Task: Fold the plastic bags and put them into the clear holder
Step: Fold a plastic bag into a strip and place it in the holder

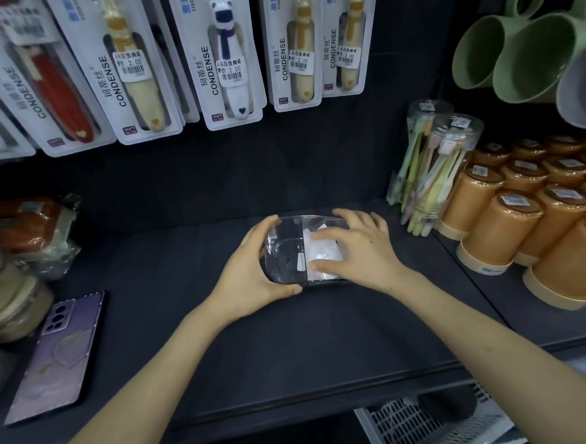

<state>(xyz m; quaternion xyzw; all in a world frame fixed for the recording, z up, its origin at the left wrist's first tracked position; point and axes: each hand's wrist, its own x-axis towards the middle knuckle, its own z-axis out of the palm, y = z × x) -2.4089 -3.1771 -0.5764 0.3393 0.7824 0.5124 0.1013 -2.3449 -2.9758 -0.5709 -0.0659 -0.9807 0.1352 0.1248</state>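
Note:
A clear plastic holder (286, 246) lies on the dark shelf (292, 342) at the centre. Folded white plastic bags (324, 252) sit inside its right half. My left hand (253, 272) grips the holder's left end, fingers curled over the far edge and thumb along the near edge. My right hand (358, 248) lies over the right end, its fingers spread across the bags and the holder's opening.
A purple phone (58, 356) lies at the left. Wrapped goods (22, 245) stand at the far left. Orange cups (541, 213) and clear tubs of toothbrushes (432, 168) crowd the right. Packaged toothbrushes (226, 54) hang behind. A white basket (434, 426) sits below the shelf's front edge.

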